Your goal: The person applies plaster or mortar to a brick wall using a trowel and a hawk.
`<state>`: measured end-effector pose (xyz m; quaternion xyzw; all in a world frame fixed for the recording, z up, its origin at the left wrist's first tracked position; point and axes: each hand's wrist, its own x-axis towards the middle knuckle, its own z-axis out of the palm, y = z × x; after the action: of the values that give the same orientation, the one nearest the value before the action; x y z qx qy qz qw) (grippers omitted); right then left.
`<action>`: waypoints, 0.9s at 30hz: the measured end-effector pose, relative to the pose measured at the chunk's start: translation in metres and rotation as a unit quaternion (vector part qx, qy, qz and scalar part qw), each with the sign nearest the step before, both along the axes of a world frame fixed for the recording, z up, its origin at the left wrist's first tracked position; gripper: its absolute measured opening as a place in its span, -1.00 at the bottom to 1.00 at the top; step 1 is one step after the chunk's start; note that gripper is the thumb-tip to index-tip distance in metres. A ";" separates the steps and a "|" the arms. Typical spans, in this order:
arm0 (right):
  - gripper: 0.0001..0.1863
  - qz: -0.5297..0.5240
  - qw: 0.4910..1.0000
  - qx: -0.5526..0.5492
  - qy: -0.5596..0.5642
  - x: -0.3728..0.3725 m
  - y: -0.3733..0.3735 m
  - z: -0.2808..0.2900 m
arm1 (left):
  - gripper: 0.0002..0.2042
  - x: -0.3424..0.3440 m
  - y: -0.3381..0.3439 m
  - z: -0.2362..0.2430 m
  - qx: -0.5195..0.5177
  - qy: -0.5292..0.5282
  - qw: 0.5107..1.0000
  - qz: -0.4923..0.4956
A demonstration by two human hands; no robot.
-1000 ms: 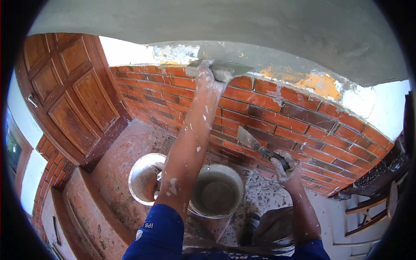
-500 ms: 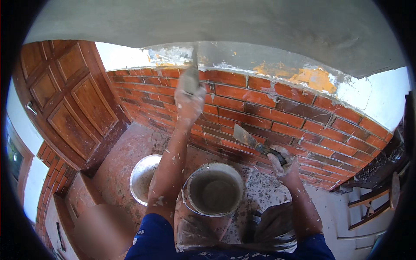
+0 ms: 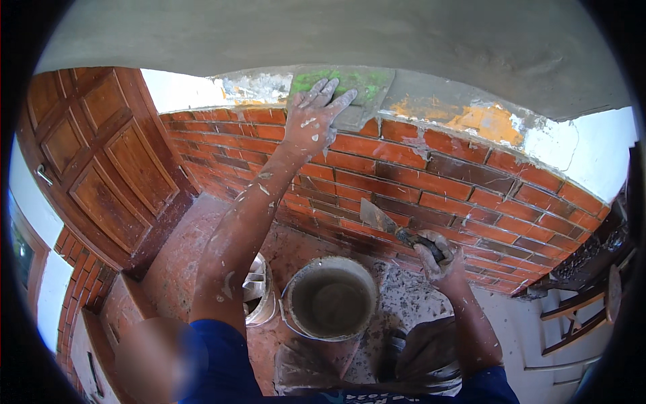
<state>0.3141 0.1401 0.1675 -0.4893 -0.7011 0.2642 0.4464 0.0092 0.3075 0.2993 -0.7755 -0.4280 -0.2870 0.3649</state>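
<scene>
Where the left arm reaches highest, the left hand [image 3: 310,124] lies over a flat grey-green float [image 3: 367,87], the work piece, which stands before the grey band [image 3: 422,91] above the brickwork [image 3: 457,176]. The left fingers are spread apart across the upper face of the float; whether the palm and thumb clamp it cannot be told. The float extends to the right of these fingers, its lower edge overlapping the top course of bricks.

Below and to the right, the right hand [image 3: 441,261] is recorded with its fingers clamped on the dark handle of a small trowel [image 3: 397,229]. The blade points up and leftward from the right fingers, in front of the bricks; contact with them cannot be confirmed.

To the right of the left fingers, an orange patch [image 3: 489,125] marks the band, with white wall [image 3: 580,149] beyond. Well below the left fingers, and to the lower left of the right fingers, stands a bucket [image 3: 307,285] containing grey material. Just left of it, a white bucket [image 3: 264,313] is partly hidden by the left forearm. Well left of the left fingers is a brown panelled door [image 3: 124,172].
</scene>
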 end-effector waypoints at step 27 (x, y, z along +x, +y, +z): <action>-0.67 0.004 0.999 0.016 -0.037 0.003 -0.003 -0.004 | -0.34 0.063 -0.029 -0.001 -0.087 0.033 0.996 -0.015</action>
<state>0.3174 0.1367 0.1636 -0.4888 -0.7235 0.2362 0.4265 0.0726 0.2783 0.2984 -0.8196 -0.4273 -0.2286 0.3055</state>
